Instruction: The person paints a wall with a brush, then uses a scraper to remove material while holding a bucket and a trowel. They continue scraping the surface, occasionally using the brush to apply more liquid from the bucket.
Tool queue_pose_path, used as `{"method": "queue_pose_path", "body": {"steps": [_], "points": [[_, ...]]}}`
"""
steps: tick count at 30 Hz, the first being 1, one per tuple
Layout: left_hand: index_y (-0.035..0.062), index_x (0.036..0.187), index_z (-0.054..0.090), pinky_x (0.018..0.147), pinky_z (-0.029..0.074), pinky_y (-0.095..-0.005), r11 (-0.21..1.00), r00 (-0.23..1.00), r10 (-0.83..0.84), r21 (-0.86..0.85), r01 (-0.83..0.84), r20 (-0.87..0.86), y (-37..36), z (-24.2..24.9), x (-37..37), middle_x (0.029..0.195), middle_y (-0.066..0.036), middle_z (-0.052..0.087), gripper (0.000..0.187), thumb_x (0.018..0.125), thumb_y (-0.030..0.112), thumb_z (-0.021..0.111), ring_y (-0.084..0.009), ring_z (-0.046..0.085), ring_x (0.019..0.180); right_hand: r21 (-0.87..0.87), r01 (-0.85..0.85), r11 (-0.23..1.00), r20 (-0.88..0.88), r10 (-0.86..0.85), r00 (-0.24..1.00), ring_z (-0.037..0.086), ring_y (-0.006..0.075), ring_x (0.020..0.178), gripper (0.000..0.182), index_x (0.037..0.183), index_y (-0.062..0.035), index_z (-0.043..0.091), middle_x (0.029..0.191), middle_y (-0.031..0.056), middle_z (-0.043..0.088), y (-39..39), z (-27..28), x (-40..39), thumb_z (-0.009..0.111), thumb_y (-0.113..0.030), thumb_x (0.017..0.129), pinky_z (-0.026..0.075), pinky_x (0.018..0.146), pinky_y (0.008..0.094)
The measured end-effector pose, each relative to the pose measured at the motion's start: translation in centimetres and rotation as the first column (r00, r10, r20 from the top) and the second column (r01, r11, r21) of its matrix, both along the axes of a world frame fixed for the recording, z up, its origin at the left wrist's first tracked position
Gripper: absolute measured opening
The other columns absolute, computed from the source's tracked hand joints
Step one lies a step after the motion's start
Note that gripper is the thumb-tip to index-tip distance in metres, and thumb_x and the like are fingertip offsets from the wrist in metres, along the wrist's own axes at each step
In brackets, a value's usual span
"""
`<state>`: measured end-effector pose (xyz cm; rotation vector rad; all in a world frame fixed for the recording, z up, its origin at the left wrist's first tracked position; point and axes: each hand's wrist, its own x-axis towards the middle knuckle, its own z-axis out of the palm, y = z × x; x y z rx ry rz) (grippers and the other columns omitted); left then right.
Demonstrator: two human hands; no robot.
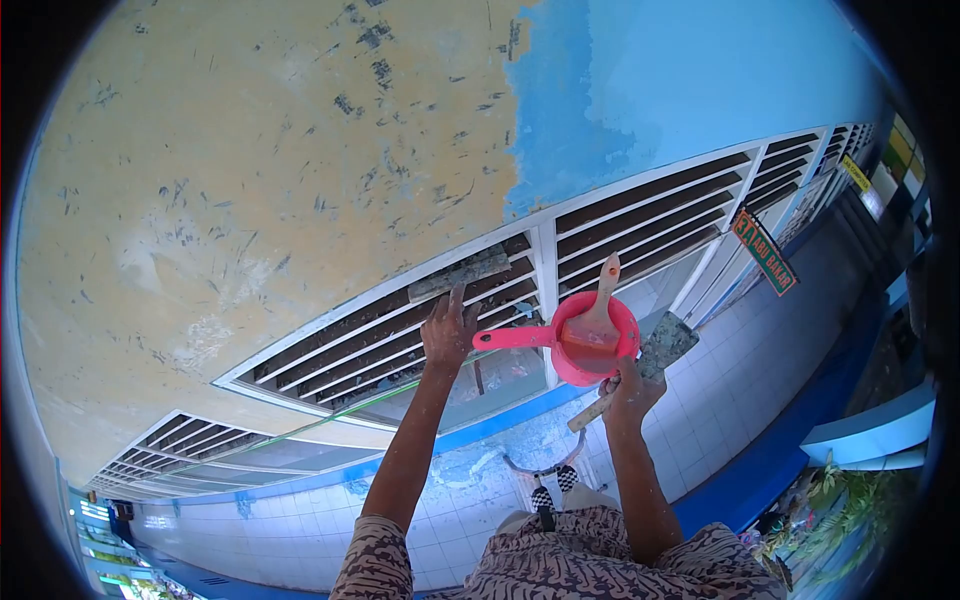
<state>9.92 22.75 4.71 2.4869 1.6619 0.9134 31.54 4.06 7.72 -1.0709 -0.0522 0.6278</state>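
Nearest the lens is our brown patterned shirt, both forearms reaching up from it toward the white louvred vent frame set in the wall. Left hand is up at the vent, fingers spread against the slats just below a grey, mortar-caked flat float lying on the frame; whether the fingertips actually press the float we cannot tell, but the hand is open, not gripping anything we can see. Right hand is closed around the wooden handle of a grey steel trowel, blade tilted up beside a pink plastic dipper with a long handle. The dipper's handle runs toward the left hand; how it is supported is unclear, it may be pinched in the right hand along with the trowel. A wooden-handled brush stands in the dipper, bristles down in what looks like reddish liquid. Above the vent, the wall is scraped yellowish plaster meeting remaining blue paint. A red and green sign hangs farther right, white tiled floor far below. Our read: we're in the patching and surface prep step around the vent edge, mid-work. Next move likely needs the left hand to close firmly on the float, while the right keeps the dipper level so nothing spills.
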Motion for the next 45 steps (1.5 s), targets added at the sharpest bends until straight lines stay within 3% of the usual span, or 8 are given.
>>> {"method": "queue_pose_path", "body": {"steps": [8,10,14,16,21,22,35,45], "points": [[0.0078,0.114,0.062,0.088,0.054,-0.0477,0.981,0.988,-0.119,-0.163,0.102,-0.099,-7.1,-6.0,1.3,0.114,-0.015,0.065,0.037,0.084,0.026,0.073,-0.0341,0.064,0.107,-0.017,0.070,0.997,-0.017,-0.071,0.997,0.043,0.0118,0.041,0.026,0.096,-0.0009,0.052,0.062,0.0030,0.049,2.4,-4.2,-1.9,0.067,0.000,0.076,0.041,0.039,0.0288],[0.0074,0.114,0.062,0.092,0.051,-0.0484,0.983,0.989,-0.120,0.153,0.106,0.084,-9.3,-5.7,2.6,0.124,-0.015,0.059,0.040,0.079,0.020,0.078,-0.0363,0.056,0.119,-0.032,0.065,0.997,-0.053,-0.067,0.996,0.047,0.0131,0.047,0.045,0.118,0.0003,0.047,0.069,0.0061,0.052,2.6,-4.4,-2.4,0.067,-0.002,0.077,0.043,0.042,0.0292],[0.0045,0.127,0.055,0.110,0.036,-0.0534,0.956,0.982,-0.180,0.227,0.188,-0.053,-9.9,-3.4,4.6,0.127,-0.017,0.056,0.054,0.077,0.011,0.075,-0.0371,0.050,0.124,-0.044,0.105,0.993,-0.010,-0.106,0.994,0.049,0.0116,0.050,0.033,0.109,0.0025,0.051,0.075,0.0054,0.056,2.8,-5.9,-3.2,0.064,-0.001,0.079,0.040,0.039,0.0284],[0.0047,0.127,0.056,0.109,0.037,-0.0526,0.958,0.977,-0.174,0.208,0.197,-0.125,-7.7,-3.5,4.8,0.126,-0.017,0.057,0.053,0.079,0.012,0.074,-0.0360,0.051,0.123,-0.065,0.030,0.997,-0.063,-0.034,0.997,0.048,0.0147,0.050,0.067,0.137,0.0001,0.036,0.073,0.0072,0.053,2.4,-6.5,-3.4,0.067,-0.002,0.078,0.043,0.044,0.0300],[0.0078,0.124,0.060,0.092,0.050,-0.0489,0.957,0.937,-0.275,-0.149,0.247,-0.215,-3.0,-3.4,5.6,0.105,-0.015,0.067,0.048,0.079,0.019,0.071,-0.0340,0.065,0.102,-0.018,-0.043,0.999,-0.151,0.040,0.988,0.043,0.0126,0.045,0.069,0.138,-0.0053,0.037,0.068,0.0041,0.050,1.5,-4.5,-5.1,0.068,0.001,0.077,0.039,0.042,0.0292],[0.0074,0.124,0.062,0.080,0.054,-0.0443,0.944,0.911,-0.325,-0.038,0.327,-0.255,-2.4,-3.1,5.7,0.098,-0.012,0.067,0.047,0.078,0.015,0.068,-0.0301,0.068,0.092,-0.023,-0.038,0.999,-0.107,0.035,0.994,0.044,0.0115,0.045,0.059,0.131,-0.0047,0.042,0.069,0.0036,0.050,1.6,-4.6,-5.2,0.066,0.001,0.078,0.038,0.041,0.0280],[0.0097,0.110,0.066,0.092,0.050,-0.0458,0.858,0.818,-0.506,-0.065,0.509,-0.274,3.1,-6.6,4.5,0.100,-0.011,0.068,0.047,0.066,0.017,0.078,-0.0317,0.064,0.104,-0.112,-0.263,0.958,0.041,0.269,0.962,0.040,0.0079,0.038,0.028,0.121,-0.0048,0.060,0.057,-0.0017,0.046,-0.3,-8.1,-2.4,0.065,-0.013,0.095,0.033,0.035,0.0265],[0.0072,0.101,0.064,0.104,0.044,-0.0520,0.860,0.777,-0.510,-0.199,0.470,-0.370,8.7,-5.1,2.7,0.141,-0.020,0.050,0.034,0.072,0.020,0.077,-0.0383,0.053,0.126,-0.210,-0.187,0.960,0.165,0.223,0.961,0.042,0.0068,0.041,0.024,0.116,0.0011,0.061,0.059,-0.0002,0.048,-4.8,-10.7,-1.2,0.057,-0.006,0.093,0.034,0.035,0.0249]]}}
